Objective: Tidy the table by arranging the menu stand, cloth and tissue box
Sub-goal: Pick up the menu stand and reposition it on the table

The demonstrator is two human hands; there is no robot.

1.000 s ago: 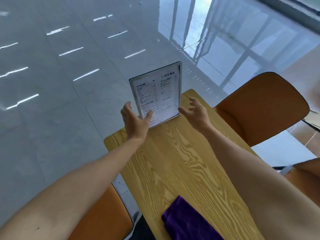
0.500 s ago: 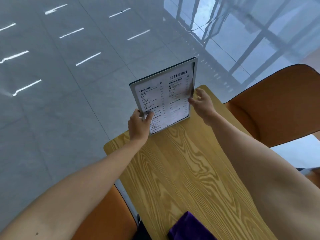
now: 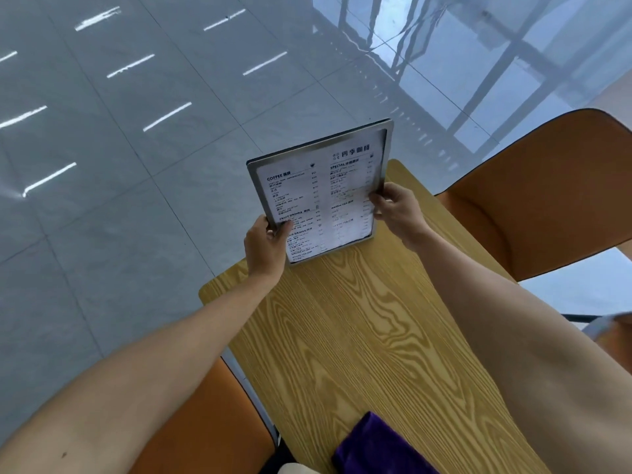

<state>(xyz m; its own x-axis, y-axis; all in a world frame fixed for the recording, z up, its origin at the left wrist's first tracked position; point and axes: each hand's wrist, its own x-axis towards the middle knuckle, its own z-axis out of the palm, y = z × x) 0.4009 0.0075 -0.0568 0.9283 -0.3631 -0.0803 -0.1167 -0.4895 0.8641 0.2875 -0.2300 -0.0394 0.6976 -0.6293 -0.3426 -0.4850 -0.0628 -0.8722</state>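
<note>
The menu stand (image 3: 321, 186), a metal-framed upright sheet printed with drink lists, stands at the far end of the wooden table (image 3: 359, 336). My left hand (image 3: 265, 246) grips its lower left edge, thumb on the front. My right hand (image 3: 398, 210) grips its right edge about halfway up. A purple cloth (image 3: 376, 446) lies at the near edge of the table, partly cut off by the frame. No tissue box is in view.
An orange chair (image 3: 547, 193) stands to the right of the table, and another orange seat (image 3: 212, 422) sits at its near left. Glossy grey floor tiles (image 3: 119, 200) surround the table. A pale object peeks in at the bottom edge.
Both hands, apart and open beside the menu stand a second ago, have closed on its two side edges. The stand appears slightly raised and tilted toward me.
</note>
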